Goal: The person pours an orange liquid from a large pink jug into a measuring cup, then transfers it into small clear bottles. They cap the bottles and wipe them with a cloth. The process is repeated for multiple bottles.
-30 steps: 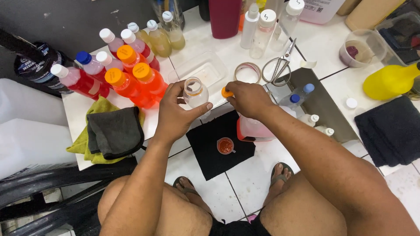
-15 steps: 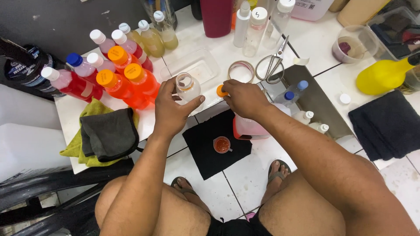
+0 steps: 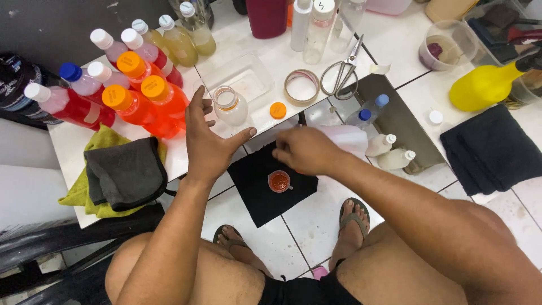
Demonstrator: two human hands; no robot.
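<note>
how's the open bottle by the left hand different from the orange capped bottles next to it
The small open bottle looks clear and has no cap; the orange-capped bottles are filled with bright orange-red liquid and are closed. The open bottle is smaller and squat, while the capped ones are longer. An orange cap lies loose beside the open bottle. The left hand is spread open just below it. Both kinds sit on the white table.

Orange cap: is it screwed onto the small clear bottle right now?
No: the orange cap lies on the white tabletop, apart from the open small clear bottle.
</note>
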